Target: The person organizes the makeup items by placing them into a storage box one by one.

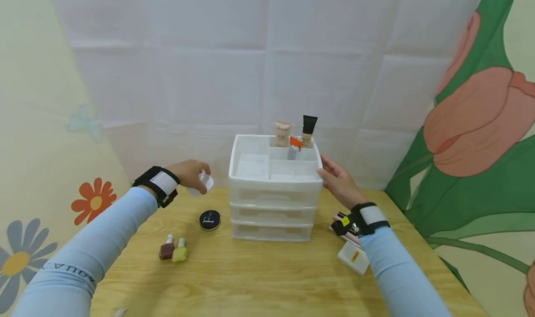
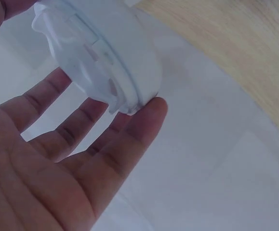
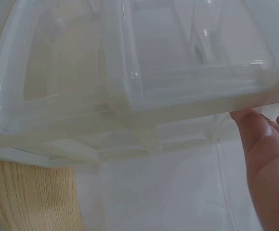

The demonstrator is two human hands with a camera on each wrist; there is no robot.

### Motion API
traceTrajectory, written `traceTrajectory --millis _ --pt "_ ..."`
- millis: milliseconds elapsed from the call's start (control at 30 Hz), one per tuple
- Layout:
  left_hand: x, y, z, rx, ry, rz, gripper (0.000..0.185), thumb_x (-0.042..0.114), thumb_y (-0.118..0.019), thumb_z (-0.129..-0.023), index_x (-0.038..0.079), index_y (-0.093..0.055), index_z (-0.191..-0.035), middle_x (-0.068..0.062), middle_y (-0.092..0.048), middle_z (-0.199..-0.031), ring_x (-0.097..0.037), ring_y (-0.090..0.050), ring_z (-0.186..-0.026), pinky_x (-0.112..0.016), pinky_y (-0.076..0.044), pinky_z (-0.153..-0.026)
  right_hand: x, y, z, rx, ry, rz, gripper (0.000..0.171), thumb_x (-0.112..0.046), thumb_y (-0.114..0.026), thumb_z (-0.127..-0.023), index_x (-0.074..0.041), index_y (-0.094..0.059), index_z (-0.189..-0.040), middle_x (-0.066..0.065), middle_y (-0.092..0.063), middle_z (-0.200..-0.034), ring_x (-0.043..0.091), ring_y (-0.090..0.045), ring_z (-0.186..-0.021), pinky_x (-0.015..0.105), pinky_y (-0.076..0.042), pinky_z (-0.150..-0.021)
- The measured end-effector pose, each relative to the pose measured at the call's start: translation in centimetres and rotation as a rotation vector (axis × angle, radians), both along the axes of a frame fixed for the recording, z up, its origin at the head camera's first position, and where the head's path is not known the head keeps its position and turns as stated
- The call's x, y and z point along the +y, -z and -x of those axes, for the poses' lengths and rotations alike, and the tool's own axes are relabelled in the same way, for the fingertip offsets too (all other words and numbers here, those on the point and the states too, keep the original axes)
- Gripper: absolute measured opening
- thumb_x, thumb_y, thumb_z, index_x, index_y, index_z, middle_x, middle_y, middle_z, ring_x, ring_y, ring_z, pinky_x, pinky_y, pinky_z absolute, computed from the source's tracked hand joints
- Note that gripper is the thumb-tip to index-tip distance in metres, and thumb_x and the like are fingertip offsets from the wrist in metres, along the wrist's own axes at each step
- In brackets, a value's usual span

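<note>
Left hand, raised above the table left of the organizer: fingers and thumb pinching a small white jar by its rim, jar tilted; in the left wrist view, jar held at the fingertips, palm open beneath. Right hand: fingers straight, resting flat against the organizer's upper right wall, holding nothing; in the right wrist view, fingertips touching the clear plastic edge. Organizer: white, three drawers shut, divided tray on top; back compartments holding a beige tube, a black-capped tube and an orange-topped item, all upright. On the table, left of the organizer: black compact; nearer, two nail polish bottles, brown and yellow, side by side. By the right wrist: small white box, partly hidden by the sleeve.
</note>
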State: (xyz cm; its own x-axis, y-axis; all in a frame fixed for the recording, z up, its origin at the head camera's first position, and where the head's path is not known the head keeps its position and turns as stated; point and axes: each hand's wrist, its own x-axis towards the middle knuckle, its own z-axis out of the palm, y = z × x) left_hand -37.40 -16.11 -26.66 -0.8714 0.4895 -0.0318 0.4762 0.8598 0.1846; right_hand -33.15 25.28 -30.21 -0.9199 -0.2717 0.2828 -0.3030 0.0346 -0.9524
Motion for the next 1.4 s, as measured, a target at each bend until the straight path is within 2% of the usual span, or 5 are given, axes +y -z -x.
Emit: traceTrajectory --millis 333,700,1033,1233,1400 --pt "0.3 -3.8 -3.1 -0.006 0.072 0.007 0.052 0.026 -0.074 -0.064 0.008 -0.055 -0.109 -0.014 -0.054 -0.104 -0.024 -0.053 -0.083 -0.033 -0.047 -0.066 0.1 -0.2 0.0 -0.019 -0.021 0.03 0.058 -0.025 -0.046 -0.092 -0.016 -0.017 -0.141 0.006 -0.019 -0.144 0.026 -0.03 -0.124 0.031 -0.039 -0.09" --pt "1.6 -7.7 -4.9 0.01 0.161 0.021 0.047 0.027 -0.075 -0.064 0.015 -0.057 -0.105 -0.008 -0.054 -0.1 -0.021 -0.051 -0.081 -0.03 -0.045 -0.065 0.1 -0.2 0.7 0.006 -0.055 0.064 0.058 -0.02 -0.045 -0.092 -0.012 -0.015 -0.142 0.011 -0.018 -0.144 0.025 -0.031 -0.123 0.026 -0.041 -0.087" --pt "4.6 -10.5 -5.1 0.013 0.218 0.064 0.048 0.028 -0.075 -0.065 0.016 -0.055 -0.108 -0.008 -0.052 -0.108 -0.021 -0.05 -0.091 -0.034 -0.044 -0.074 0.2 -0.2 0.6 0.012 -0.075 0.098 0.058 -0.015 -0.044 -0.093 -0.006 -0.013 -0.141 0.016 -0.015 -0.143 0.025 -0.031 -0.123 0.025 -0.041 -0.087" --pt "6.6 -11.5 -4.3 0.033 0.25 0.077 0.051 0.029 -0.074 -0.066 0.015 -0.054 -0.11 -0.01 -0.051 -0.111 -0.022 -0.048 -0.094 -0.034 -0.043 -0.075 0.1 -0.1 0.7 0.021 -0.092 0.113 0.058 -0.014 -0.044 -0.093 -0.005 -0.013 -0.141 0.018 -0.015 -0.143 0.024 -0.034 -0.121 0.026 -0.041 -0.087" --pt "7.9 -11.8 -3.2 0.043 0.234 0.088 0.051 0.032 -0.074 -0.066 0.018 -0.054 -0.11 -0.008 -0.051 -0.11 -0.022 -0.047 -0.094 -0.033 -0.042 -0.074 0.0 0.0 0.7 -0.001 -0.071 0.099 0.057 -0.015 -0.044 -0.093 -0.008 -0.015 -0.141 0.014 -0.018 -0.143 0.024 -0.034 -0.121 0.027 -0.041 -0.088"
